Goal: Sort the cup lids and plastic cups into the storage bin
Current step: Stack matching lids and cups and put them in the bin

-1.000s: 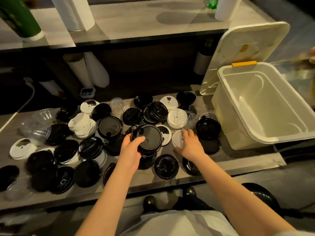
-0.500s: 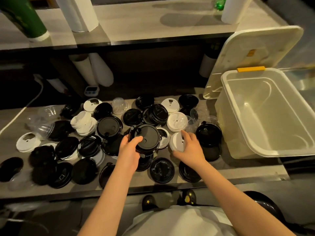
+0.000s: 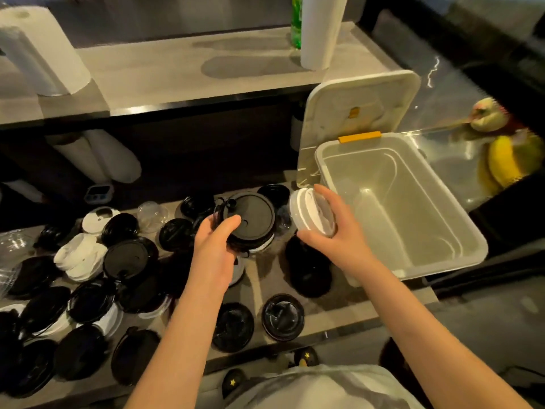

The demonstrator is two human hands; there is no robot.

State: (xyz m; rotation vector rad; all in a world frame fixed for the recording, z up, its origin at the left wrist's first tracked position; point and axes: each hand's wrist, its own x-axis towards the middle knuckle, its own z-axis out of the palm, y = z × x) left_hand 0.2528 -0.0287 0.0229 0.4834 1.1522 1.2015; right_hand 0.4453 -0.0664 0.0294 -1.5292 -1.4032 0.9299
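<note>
While aloft, white lids (image 3: 308, 212) between fingers (image 3: 331, 202)

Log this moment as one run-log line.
left hand: holds black lid stack | right hand: holds white lids | storage bin: open, empty | counter: many loose lids

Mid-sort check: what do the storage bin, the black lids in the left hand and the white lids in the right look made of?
Storage bin: translucent whitish plastic, smooth and glossy; its floor shows glints. Black lids in the left hand: thin moulded plastic, matt top, ridged rim. White lids in the right hand: likely plastic too, slight sheen; blur leaves it open.
</note>
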